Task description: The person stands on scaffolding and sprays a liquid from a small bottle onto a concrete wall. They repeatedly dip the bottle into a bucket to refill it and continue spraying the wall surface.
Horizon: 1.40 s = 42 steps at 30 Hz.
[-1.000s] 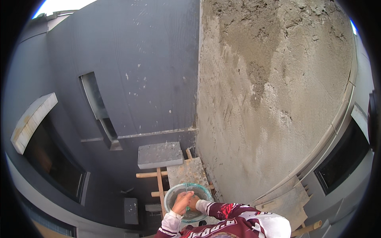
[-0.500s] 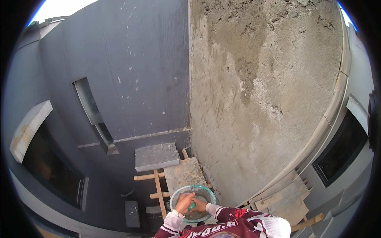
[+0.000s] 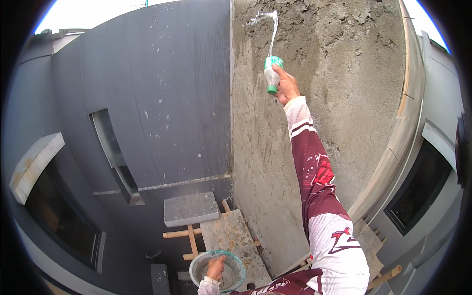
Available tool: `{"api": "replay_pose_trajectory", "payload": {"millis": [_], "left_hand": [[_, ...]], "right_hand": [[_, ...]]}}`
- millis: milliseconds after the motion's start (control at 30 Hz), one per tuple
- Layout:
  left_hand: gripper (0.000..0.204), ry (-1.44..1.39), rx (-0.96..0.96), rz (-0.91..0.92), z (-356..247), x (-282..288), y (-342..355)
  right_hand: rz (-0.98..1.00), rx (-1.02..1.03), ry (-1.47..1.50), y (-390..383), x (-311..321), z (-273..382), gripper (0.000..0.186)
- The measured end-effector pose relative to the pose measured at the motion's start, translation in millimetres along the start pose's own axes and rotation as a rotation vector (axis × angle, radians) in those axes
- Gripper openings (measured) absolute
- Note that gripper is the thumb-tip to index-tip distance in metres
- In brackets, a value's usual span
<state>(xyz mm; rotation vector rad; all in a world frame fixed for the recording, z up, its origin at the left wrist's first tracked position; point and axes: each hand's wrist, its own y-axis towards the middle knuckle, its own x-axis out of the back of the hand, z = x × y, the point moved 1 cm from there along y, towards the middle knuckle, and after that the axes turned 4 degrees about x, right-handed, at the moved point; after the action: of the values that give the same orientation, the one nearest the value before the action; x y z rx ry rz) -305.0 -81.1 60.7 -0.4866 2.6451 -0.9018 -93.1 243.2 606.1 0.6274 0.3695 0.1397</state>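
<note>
Over to the left of the basin (image 3: 242, 271), the dark grey wall (image 3: 187, 98) rises just as it did half a second ago, and the grey slab (image 3: 191, 209) lies beyond the basin on that same side. A bamboo pole (image 3: 179, 234) pokes out below the slab, also left of the basin.

The left hand (image 3: 215, 268) is over the basin's mouth, where both hands were together a moment ago; now it is alone there. Its fingers are curled in, but from here I can't tell whether they have hold of anything. The stained board (image 3: 226, 233) runs out just beyond the basin.

The big change is up and to the right, well apart from the basin: the bottle (image 3: 268, 76), white and green, is now high in front of the rough plaster wall (image 3: 364, 98). The right hand (image 3: 289, 88) has left the basin and grips it, thumb across the near side, fingers wrapped round and partly hidden. Water (image 3: 273, 34), new since then, leaps from the bottle's upper end and bends left. The maroon and white sleeve (image 3: 317, 162), folded low by the basin before, stretches straight up.
</note>
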Motion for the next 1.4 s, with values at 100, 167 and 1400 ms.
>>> {"api": "replay_pose_trajectory", "payload": {"millis": [100, 167, 1400], "left_hand": [[0.017, -0.039, -0.003, -0.051, -6, 9, -12], [0.016, -0.08, -0.041, -0.07, -3, 23, -11], [0.018, -0.054, -0.009, 0.004, 26, -14, -1]], "right_hand": [[0.118, -0.07, -0.095, -18, -4, -9, 0.052], [0.234, -0.171, -0.204, -73, -9, -52, 0.044], [0.554, -1.074, -0.49, -406, 104, -309, 0.058]]}}
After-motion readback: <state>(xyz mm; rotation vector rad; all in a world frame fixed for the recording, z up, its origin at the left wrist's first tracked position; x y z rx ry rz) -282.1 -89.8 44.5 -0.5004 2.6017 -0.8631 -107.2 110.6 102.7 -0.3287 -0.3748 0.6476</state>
